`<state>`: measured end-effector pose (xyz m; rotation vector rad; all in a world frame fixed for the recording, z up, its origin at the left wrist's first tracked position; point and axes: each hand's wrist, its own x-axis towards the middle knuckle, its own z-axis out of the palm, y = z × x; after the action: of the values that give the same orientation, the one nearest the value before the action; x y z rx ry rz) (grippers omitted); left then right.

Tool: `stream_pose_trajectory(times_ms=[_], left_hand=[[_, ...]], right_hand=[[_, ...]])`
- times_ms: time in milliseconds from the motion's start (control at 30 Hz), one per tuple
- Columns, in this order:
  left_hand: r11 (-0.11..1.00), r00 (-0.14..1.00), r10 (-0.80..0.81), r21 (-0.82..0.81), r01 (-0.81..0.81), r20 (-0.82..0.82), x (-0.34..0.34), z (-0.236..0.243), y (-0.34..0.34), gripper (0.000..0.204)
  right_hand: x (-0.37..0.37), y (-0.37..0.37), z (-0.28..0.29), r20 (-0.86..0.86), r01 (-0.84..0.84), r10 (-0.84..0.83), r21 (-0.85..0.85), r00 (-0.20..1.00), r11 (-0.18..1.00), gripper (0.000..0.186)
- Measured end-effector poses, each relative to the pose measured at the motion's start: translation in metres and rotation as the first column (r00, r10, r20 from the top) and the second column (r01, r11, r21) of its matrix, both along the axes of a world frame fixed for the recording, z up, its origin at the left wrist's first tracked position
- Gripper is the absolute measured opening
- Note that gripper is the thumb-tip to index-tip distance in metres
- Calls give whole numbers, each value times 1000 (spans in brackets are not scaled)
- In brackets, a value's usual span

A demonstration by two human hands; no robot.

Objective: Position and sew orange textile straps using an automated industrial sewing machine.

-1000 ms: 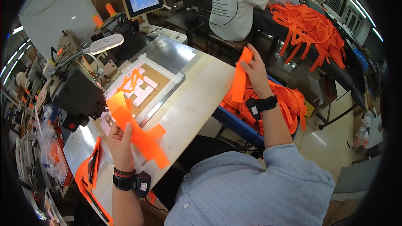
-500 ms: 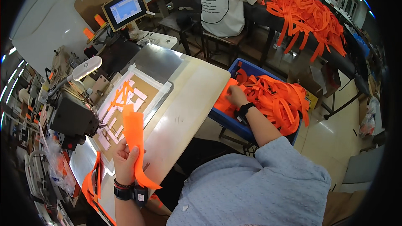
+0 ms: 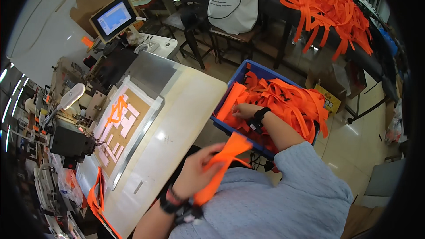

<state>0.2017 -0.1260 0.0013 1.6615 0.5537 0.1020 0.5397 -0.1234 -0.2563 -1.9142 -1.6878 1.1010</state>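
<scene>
A flat orange fabric strip (image 3: 235, 145) is gripped in my left hand (image 3: 195, 171), between thumb and fingers, in front of my body near the table edge. The strip is folded or twisted, one end rising toward the crate and the other hanging below my palm. My right hand (image 3: 244, 111) reaches into a blue crate (image 3: 265, 68) heaped with orange strips (image 3: 290, 102). Its fingers are curled against a wide orange strip (image 3: 233, 99) along the crate's left side; the fingertips are partly hidden.
A pale worktable (image 3: 186, 106) at left carries a sewing template (image 3: 133, 121) with orange pieces, beside a black machine head (image 3: 73, 144). A monitor (image 3: 113, 17) stands behind. Further off, a person (image 3: 232, 2) sits near a large orange strip heap (image 3: 332, 13). Loose strips (image 3: 95, 197) hang at near left.
My left hand has moved right with its strip, from above the table to in front of my body. My right hand has shifted slightly nearer inside the crate. The view has turned a little.
</scene>
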Motion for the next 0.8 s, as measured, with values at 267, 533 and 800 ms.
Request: stream_pose_trajectory(times_ms=[267, 533, 800], left_hand=[[940, 999, 10, 341, 5, -43, 162, -160, 95, 45], [761, 959, 224, 645, -62, -173, 205, -237, 125, 36], [689, 968, 158, 724, 33, -195, 217, -207, 122, 32]], right_hand=[[-8, -10, -19, 8, 67, -75, 374, 997, 925, 41], [-16, -18, 0, -244, 332, -292, 145, 925, 932, 35], [-20, 3, -4, -525, 655, -617, -140, 587, 743, 37]])
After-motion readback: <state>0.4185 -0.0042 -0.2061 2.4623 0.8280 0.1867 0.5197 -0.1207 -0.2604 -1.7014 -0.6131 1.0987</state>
